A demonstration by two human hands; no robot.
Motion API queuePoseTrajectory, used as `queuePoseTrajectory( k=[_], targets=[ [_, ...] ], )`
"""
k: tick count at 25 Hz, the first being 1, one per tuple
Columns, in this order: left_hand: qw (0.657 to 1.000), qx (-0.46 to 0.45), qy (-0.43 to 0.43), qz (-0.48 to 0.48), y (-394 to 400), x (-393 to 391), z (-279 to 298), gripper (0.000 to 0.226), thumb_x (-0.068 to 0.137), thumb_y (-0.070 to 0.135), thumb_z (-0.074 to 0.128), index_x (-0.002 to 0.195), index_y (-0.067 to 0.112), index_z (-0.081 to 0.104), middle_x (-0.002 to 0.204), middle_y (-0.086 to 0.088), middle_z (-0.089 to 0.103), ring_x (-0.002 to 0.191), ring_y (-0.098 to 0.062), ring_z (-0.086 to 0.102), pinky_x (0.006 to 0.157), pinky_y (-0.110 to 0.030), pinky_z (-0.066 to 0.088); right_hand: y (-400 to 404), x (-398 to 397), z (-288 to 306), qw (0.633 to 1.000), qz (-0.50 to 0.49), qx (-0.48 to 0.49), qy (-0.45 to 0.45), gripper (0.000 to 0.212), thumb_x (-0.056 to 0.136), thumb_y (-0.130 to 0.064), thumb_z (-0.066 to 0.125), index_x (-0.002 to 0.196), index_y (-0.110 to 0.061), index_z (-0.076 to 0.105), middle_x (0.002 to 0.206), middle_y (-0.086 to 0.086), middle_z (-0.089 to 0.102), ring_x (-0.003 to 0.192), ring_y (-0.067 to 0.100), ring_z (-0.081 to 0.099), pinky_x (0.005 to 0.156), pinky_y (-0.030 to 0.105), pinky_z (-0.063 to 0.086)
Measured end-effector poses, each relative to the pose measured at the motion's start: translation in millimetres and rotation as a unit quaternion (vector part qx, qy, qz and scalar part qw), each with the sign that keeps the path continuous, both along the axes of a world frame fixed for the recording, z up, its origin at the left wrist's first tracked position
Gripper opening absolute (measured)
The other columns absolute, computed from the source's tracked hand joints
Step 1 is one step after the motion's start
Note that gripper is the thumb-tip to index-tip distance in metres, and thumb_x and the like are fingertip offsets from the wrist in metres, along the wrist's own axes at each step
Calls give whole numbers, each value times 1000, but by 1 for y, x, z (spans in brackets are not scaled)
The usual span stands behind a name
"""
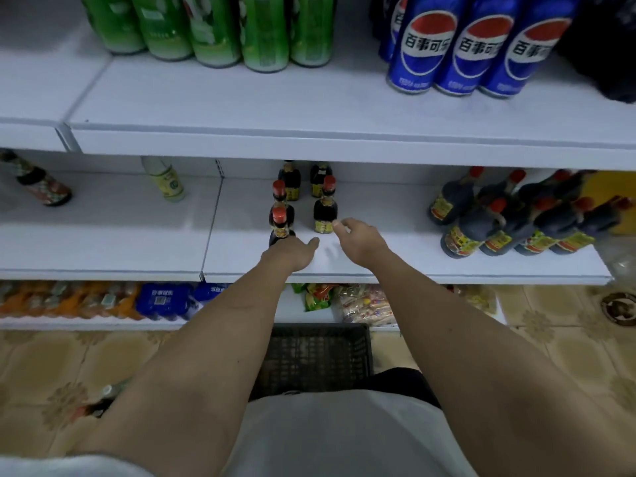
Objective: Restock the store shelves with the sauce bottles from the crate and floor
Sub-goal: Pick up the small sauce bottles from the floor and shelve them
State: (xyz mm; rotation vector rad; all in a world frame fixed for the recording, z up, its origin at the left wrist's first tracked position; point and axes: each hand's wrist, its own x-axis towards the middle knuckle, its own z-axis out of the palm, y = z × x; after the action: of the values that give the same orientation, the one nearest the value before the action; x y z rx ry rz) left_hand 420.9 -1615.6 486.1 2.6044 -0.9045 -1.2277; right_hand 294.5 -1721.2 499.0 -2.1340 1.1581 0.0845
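Note:
Several small dark sauce bottles with red caps stand in two short rows on the middle white shelf (378,263). My left hand (292,254) reaches to the base of the front left bottle (280,227), with its thumb spread out to the right and its fingers hidden behind it. My right hand (359,237) hovers beside the front right bottle (325,213), fingers loosely curled, fingertips right at its yellow label, holding nothing. A black plastic crate (316,356) sits on the floor below my arms. One bottle (98,402) lies on the floor at the left.
Larger dark sauce bottles (509,222) crowd the shelf's right end. A pale bottle (165,180) and a leaning dark bottle (41,184) are on the left section. Green bottles (213,29) and blue cola cans (481,46) fill the shelf above. Snack packs (361,304) lie below.

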Motion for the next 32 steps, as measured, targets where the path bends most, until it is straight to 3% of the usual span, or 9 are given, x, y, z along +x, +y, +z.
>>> queuePoseTrajectory(
  k=[5, 14, 17, 21, 25, 29, 32],
  targets=[
    [996, 15, -30, -78, 0, -29, -1, 111, 69, 84, 3, 135, 11, 55, 142, -15, 52, 125, -38, 50, 108, -57, 34, 34, -48, 12, 998, -41, 21, 48, 61, 100, -59, 28, 142, -20, 49, 142, 10, 55, 129, 33, 49, 108, 47, 40],
    [980, -38, -64, -187, 5, -120, 28, 78, 97, 67, 10, 144, 18, 47, 148, -10, 49, 134, -34, 43, 114, -58, 25, 72, -147, 18, 990, -114, 36, 73, 64, 101, -57, 26, 143, -14, 49, 146, 13, 51, 133, 34, 46, 109, 43, 37],
    [972, -37, -64, -221, 5, -149, 27, 76, 98, 66, 10, 146, 19, 45, 150, -9, 48, 138, -33, 41, 117, -59, 17, 89, -183, 6, 986, -150, 45, 65, 60, 103, -54, 29, 144, -15, 49, 149, 13, 49, 136, 33, 45, 110, 41, 36],
    [962, -27, -52, -268, 3, -193, 18, 74, 97, 67, 12, 147, 22, 43, 153, -7, 44, 141, -31, 38, 118, -57, 18, 110, -242, -15, 967, -216, 91, 96, 64, 101, -59, 27, 148, -19, 43, 152, 11, 44, 138, 34, 42, 112, 47, 36],
    [950, -37, -36, -307, 0, -233, 8, 70, 99, 64, 13, 151, 24, 38, 157, -7, 38, 144, -31, 35, 116, -51, 21, 117, -292, -29, 954, -268, 101, 88, 80, 88, -75, 21, 134, -20, 58, 140, 9, 57, 132, 36, 48, 107, 49, 41],
    [943, -62, -32, -326, -2, -268, -9, 68, 98, 64, 15, 150, 29, 41, 157, -8, 38, 142, -32, 38, 114, -48, 26, 122, -336, -38, 945, -290, 125, 86, 66, 98, -62, 26, 138, -20, 55, 137, 11, 57, 126, 36, 52, 104, 42, 42],
    [943, -47, -5, -329, -6, -295, -23, 74, 97, 69, 17, 154, 25, 32, 161, -7, 30, 145, -31, 33, 115, -47, 26, 133, -362, -57, 940, -298, 151, 71, 62, 102, -58, 27, 143, -17, 50, 141, 13, 55, 127, 34, 52, 107, 42, 40]
  ],
)
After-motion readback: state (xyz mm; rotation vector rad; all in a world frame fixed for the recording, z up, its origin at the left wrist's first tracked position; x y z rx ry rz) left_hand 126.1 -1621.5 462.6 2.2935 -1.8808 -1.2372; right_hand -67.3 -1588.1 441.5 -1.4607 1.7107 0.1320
